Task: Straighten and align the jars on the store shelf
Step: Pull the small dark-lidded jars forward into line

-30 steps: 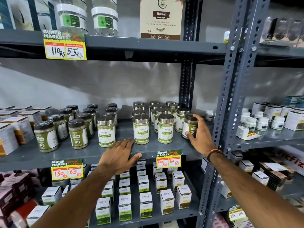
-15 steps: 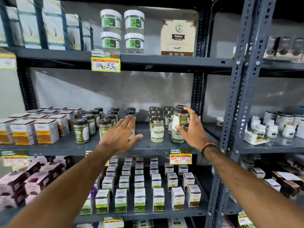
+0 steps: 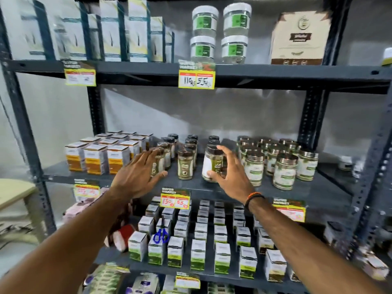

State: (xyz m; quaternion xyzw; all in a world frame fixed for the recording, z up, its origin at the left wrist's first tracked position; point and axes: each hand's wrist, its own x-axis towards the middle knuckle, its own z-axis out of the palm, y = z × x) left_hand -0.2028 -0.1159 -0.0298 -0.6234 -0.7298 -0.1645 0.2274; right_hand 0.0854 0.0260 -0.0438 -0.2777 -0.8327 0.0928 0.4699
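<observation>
On the middle shelf (image 3: 212,187), a dark-lidded jar (image 3: 212,161) is gripped by the right hand (image 3: 231,177), thumb at 6 o'clock. At its 9 o'clock, another jar (image 3: 158,161) is cupped by the left hand (image 3: 137,177), fingers spread.

Right hand (image 3: 230,176): a second ago you held a silver-lid jar at the right end of the shelf. Now your thumb and fingers hold a dark-lid jar (image 3: 212,163) more to the left.
Dark-lid jar: it leans a bit in your grip, with its white side turned toward your palm.
Left hand (image 3: 140,174): a second ago it lay flat on the shelf edge. Now it is up against another dark-lid jar (image 3: 157,164), fingers spread, thumb at the bottom of the jar.
Silver-lid jars (image 3: 285,166): you let go of them. They now stand to the right of your right hand.
</observation>
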